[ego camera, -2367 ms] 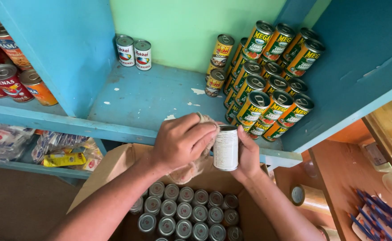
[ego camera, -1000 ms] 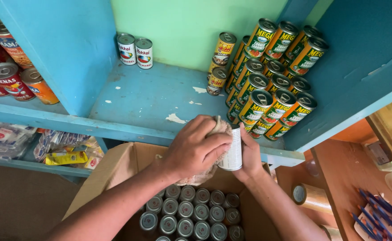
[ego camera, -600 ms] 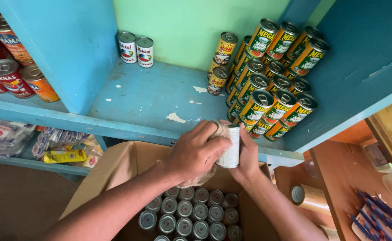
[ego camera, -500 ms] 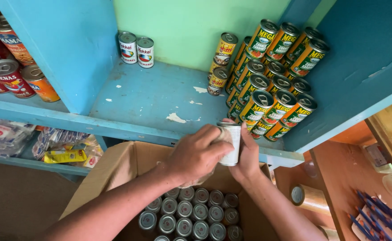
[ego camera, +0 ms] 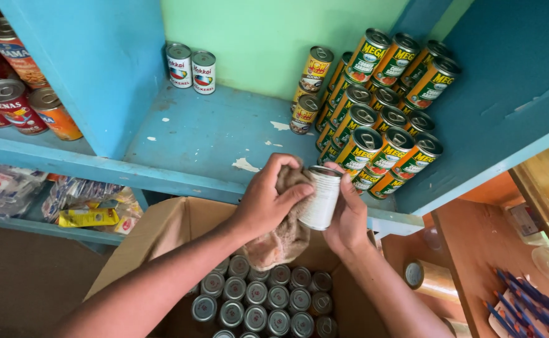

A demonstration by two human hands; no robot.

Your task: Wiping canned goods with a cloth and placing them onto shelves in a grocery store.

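Standing half bare, the blue shelf [ego camera: 212, 125], green-labelled tins [ego camera: 387, 94] stacked at right. Sitting nearly full below, the carton of cans [ego camera: 268, 300]. Gripping a white tin [ego camera: 321, 197], right hand [ego camera: 349, 219]; wiping it with a beige cloth [ego camera: 284, 231], left hand [ego camera: 268, 200] closed round that cloth.

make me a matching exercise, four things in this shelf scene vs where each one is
Things:
1. white-labelled can
2. beige cloth
3. green-labelled cans
4. silver-topped cans

Places:
A. packed in the cardboard box
B. in the right hand
C. stacked at the right of the blue shelf
D. under the left hand

Pairs: 1-B, 2-D, 3-C, 4-A
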